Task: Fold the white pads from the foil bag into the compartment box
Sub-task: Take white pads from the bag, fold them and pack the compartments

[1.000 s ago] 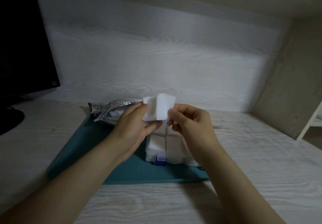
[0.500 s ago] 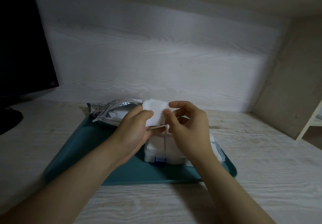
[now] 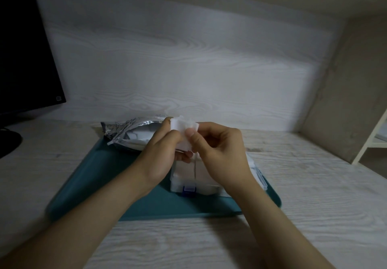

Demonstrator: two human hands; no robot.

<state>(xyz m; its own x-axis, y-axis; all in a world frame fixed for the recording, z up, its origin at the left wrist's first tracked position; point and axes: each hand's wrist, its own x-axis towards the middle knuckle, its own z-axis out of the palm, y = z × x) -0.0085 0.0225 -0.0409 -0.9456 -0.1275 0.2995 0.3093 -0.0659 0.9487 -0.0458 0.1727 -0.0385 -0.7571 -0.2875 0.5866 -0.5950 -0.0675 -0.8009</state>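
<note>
1. At the far left a dark monitor [image 3: 25,49] stands on the pale wooden desk [image 3: 314,185], well apart from the work.
2. The foil bag [image 3: 134,134] lies crumpled at the back left of the teal tray [image 3: 88,176], mouth towards the hands, with something pale showing inside.
3. The left hand [image 3: 161,153] has its fingers curled round the left edge of the white pad [image 3: 182,132], gripping it from behind.
4. The pad is up in the air between both hands, above the compartment box [image 3: 184,174] and just right of the bag. It looks light, soft and limp, the sort of thing that springs open unless the crease is pinched. I'd hold it at the folded edges, thumb pressing on the fold.
5. The right hand [image 3: 222,155] pinches the pad's right side between thumb and forefinger, the other fingers loosely curled.
6. The clear box with its blue latch [image 3: 189,189] sits on the tray beneath the hands, white already in its near compartments. What looks like its lid lies open to the right, partly hidden.
7. Compared with a second ago, the pad shows less flat face and looks more bunched. Both hands have dropped lower and drawn closer, and the fold is tighter than half a second ago.
</note>
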